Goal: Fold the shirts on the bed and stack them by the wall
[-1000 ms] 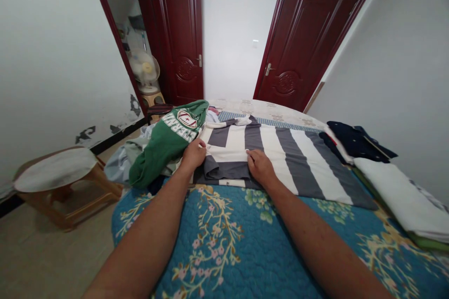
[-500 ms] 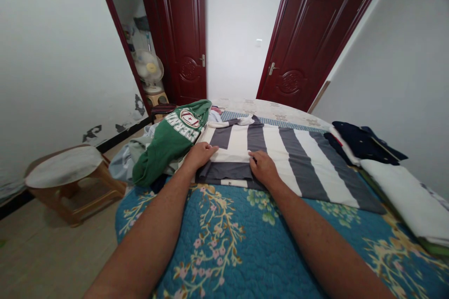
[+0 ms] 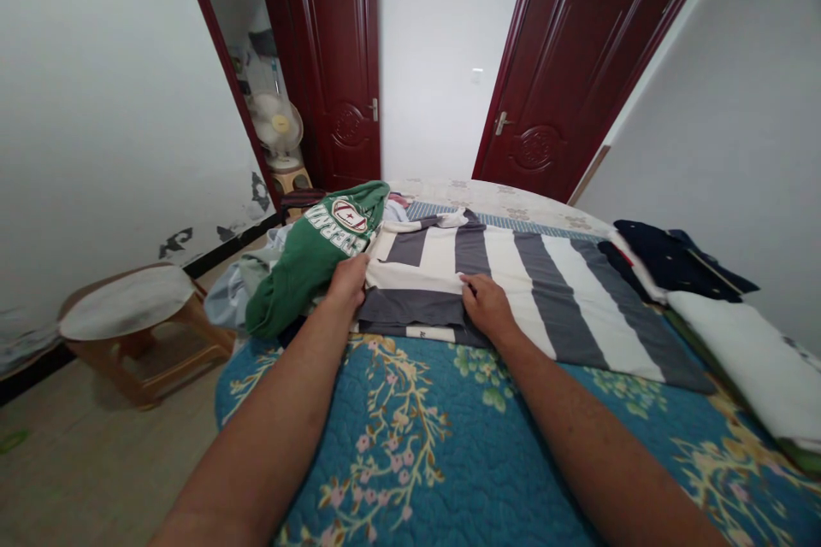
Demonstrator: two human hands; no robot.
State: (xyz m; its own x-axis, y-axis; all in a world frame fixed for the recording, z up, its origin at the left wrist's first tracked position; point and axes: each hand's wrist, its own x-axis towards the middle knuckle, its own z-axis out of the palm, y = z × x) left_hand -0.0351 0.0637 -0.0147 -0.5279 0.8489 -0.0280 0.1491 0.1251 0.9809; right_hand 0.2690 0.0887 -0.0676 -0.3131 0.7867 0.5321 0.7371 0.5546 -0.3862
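Observation:
A grey-and-white striped shirt (image 3: 539, 291) lies spread across the bed, its near left part turned over in a flap with a grey band along the bottom. My left hand (image 3: 348, 284) is closed on the cloth at the shirt's left end, beside a green garment with white lettering (image 3: 314, 248). With fingers pinched, my right hand (image 3: 486, 305) grips a fold of the shirt at the inner end of the flap. The cloth between both hands lies stretched fairly flat. My left fingertips are partly hidden.
Rumpled pale clothes (image 3: 234, 291) lie under and beside the green garment. Folded dark clothes (image 3: 680, 261) and a folded white garment (image 3: 737, 359) sit at the right. A blue flowered quilt (image 3: 410, 479) covers the bed. A stool (image 3: 128, 308) stands on the left.
My left hand has moved left along the flap to the shirt's left end. My right hand stays at nearly the same spot on the cloth. The view has shifted slightly.

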